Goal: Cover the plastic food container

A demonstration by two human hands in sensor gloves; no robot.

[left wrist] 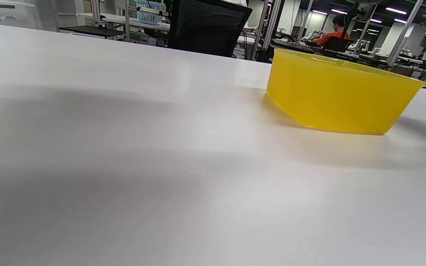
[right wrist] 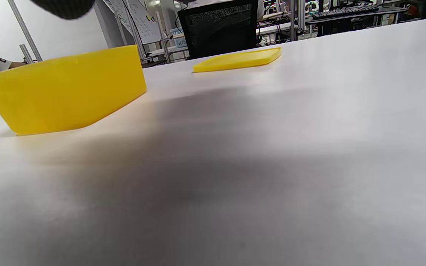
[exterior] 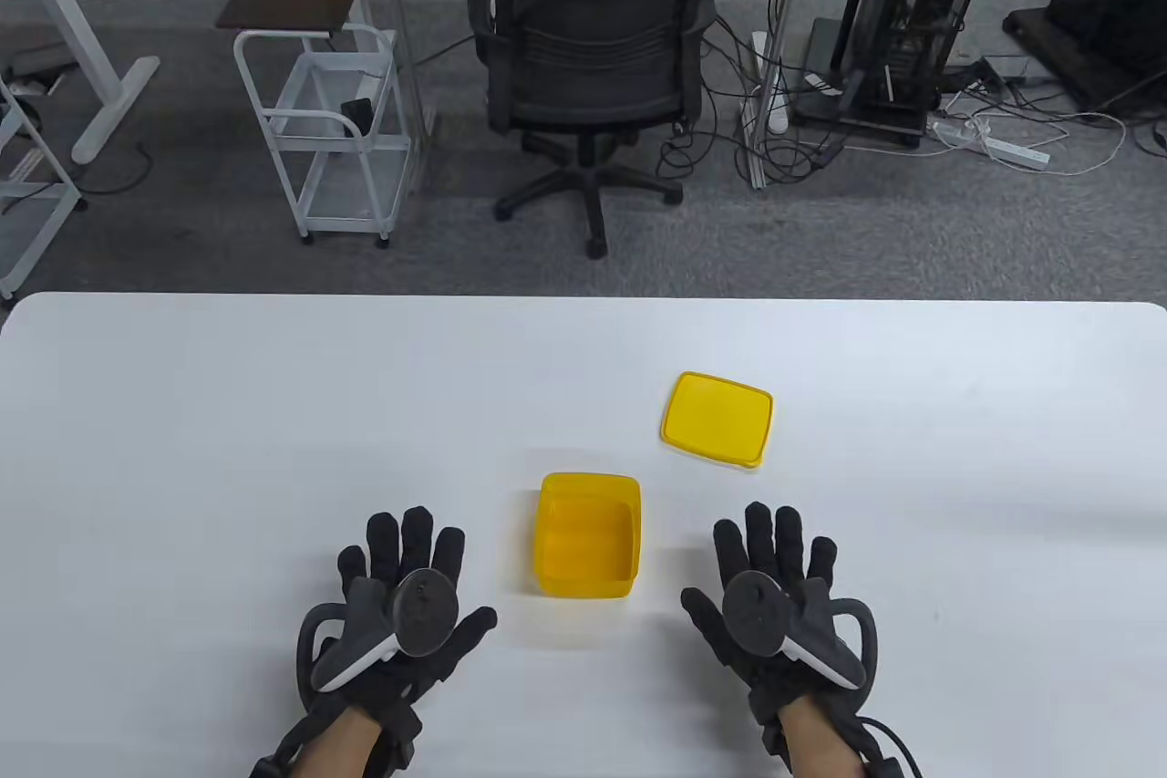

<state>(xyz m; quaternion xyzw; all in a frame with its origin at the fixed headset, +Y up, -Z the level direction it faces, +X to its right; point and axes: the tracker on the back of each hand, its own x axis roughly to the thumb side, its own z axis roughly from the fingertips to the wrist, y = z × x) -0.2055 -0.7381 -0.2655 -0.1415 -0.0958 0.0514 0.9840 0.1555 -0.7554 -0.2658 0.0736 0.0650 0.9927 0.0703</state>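
A yellow plastic food container (exterior: 586, 534) stands open and uncovered on the white table (exterior: 182, 413), near the front middle. It also shows in the left wrist view (left wrist: 340, 96) and the right wrist view (right wrist: 65, 88). Its yellow lid (exterior: 717, 418) lies flat on the table, behind and to the right of it, and shows in the right wrist view (right wrist: 239, 60). My left hand (exterior: 406, 582) lies flat with spread fingers, left of the container, holding nothing. My right hand (exterior: 770, 577) lies flat with spread fingers, right of the container, holding nothing.
Beyond the table's far edge stand a black office chair (exterior: 597, 57), a white wire cart (exterior: 328, 130) and a computer tower (exterior: 912, 21) with cables on the floor.
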